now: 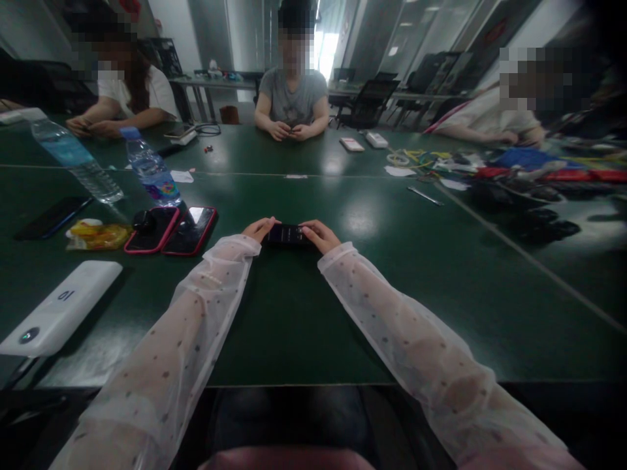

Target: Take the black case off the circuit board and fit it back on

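Observation:
A dark phone (285,235) lies sideways between my two hands, just above or on the green table; which of the two I cannot tell. Its screen is lit dimly, with small pale marks. My left hand (260,228) grips its left end, thumb on top. Around the right end is my right hand (320,234), with the thumb over the screen. The fingers underneath are hidden. Sheer white dotted sleeves cover both forearms. Left of my left hand lie a red-edged phone (190,231) and a pink-edged phone (153,230) with a small black round object (143,222) on it.
Two water bottles (153,171) (78,156) stand at the left, near a yellow packet (95,234) and a dark phone (53,217). A white power bank (61,307) lies nearest me. Cables (421,156) and tools pile up at right. Several people sit around the green table (294,326).

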`<state>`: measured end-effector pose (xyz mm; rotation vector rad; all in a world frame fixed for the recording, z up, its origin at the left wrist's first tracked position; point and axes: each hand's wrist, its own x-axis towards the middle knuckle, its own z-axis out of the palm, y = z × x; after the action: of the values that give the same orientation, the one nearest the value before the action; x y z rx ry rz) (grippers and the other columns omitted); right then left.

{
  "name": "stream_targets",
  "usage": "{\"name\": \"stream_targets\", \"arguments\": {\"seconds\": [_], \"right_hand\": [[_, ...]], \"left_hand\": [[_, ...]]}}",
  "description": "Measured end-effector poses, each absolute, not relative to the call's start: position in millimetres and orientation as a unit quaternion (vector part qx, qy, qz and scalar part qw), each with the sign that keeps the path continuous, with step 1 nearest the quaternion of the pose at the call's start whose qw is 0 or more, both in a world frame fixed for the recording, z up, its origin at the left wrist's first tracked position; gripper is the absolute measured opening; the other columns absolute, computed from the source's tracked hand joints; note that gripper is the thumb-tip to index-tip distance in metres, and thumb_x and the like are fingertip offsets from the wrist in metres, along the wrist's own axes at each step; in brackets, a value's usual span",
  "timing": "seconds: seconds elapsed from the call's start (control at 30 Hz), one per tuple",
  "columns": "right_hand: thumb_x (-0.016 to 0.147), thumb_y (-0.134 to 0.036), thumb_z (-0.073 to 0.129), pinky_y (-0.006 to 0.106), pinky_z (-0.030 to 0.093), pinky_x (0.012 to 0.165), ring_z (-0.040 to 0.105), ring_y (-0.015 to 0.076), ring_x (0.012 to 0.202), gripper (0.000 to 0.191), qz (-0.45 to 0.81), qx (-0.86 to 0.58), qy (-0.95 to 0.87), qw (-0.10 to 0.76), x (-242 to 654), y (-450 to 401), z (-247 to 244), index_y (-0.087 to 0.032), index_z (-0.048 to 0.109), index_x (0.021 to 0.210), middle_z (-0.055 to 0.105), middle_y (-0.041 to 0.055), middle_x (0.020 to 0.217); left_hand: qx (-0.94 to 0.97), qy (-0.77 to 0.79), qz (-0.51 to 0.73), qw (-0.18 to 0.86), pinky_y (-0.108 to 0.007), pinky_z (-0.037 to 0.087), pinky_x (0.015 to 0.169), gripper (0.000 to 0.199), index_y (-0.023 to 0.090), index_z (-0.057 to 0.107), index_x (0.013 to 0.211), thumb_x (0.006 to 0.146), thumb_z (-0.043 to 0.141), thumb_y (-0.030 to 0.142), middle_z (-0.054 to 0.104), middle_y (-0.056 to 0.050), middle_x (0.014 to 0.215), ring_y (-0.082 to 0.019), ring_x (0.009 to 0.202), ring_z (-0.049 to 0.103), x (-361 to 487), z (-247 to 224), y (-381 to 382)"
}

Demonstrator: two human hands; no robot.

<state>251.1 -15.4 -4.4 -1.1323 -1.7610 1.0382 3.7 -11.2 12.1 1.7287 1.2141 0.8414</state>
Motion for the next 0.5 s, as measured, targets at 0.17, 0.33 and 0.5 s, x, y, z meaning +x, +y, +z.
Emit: {"name": "stream_targets", "arguments": {"seconds": [0.17,0.33,0.5], "right_hand": [[0.082,-0.063,0.057,0.041,0.051,0.083,0.063,0.0207,0.091,0.047,0.416,-0.437,-0.694,0.393,251.6,-13.5,-7.2,-0.025,0.062,0.110,0.065,0.0039,0.097],[0.081,-0.064,0.058,0.042,0.051,0.084,0.063,0.0209,0.091,0.046,0.417,-0.442,-0.691,0.391,252.3,-11.5,-9.8,-0.027,0.063,0.109,0.066,0.0034,0.098],[0.080,-0.063,0.060,0.042,0.051,0.084,0.063,0.0206,0.088,0.047,0.422,-0.430,-0.693,0.396,250.4,-12.8,-7.7,-0.026,0.063,0.108,0.066,0.0038,0.095]], "left_hand": [[0.694,0.487,0.339,0.408,-0.039,0.041,0.101,0.067,0.018,0.066,0.117,0.090,0.033,0.070,0.066,-0.010,0.121,-0.028,0.113,0.060,4.4,15.1,-13.5],[0.700,0.497,0.329,0.393,-0.039,0.040,0.103,0.065,0.021,0.067,0.118,0.091,0.032,0.069,0.066,-0.008,0.123,-0.028,0.114,0.060,3.9,16.4,-14.2],[0.692,0.505,0.324,0.401,-0.041,0.041,0.102,0.066,0.024,0.067,0.118,0.089,0.032,0.072,0.067,-0.007,0.121,-0.028,0.112,0.061,3.7,13.6,-11.1]]}}
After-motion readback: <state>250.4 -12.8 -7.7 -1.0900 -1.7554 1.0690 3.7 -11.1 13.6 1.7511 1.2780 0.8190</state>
